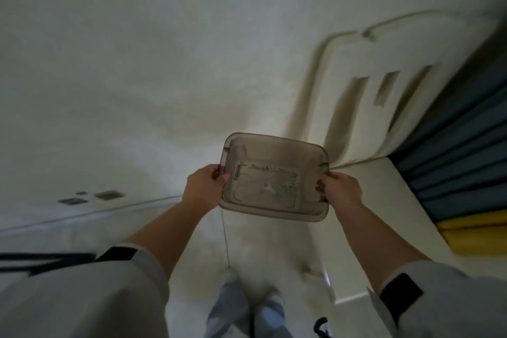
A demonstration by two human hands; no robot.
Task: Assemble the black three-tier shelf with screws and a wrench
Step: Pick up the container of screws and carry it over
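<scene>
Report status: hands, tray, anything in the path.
Left hand and right hand each grip a short end of the smoky translucent tray, held in the air. Small wrench lies inside. White plastic chair ahead right.

Smoky-brown translucent tray [274,177] — white floor [137,77]

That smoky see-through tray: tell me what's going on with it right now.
A person is standing and holding a translucent grey-brown rectangular plastic tray out in front at arm's length, off any surface. The left hand grips its left edge and the right hand grips its right edge, with the fingers curled round the rim. A small pale piece, perhaps hardware, lies inside the tray; the picture is too blurred to say what. A white plastic chair stands ahead to the right. No black shelf parts can be made out clearly.
</scene>
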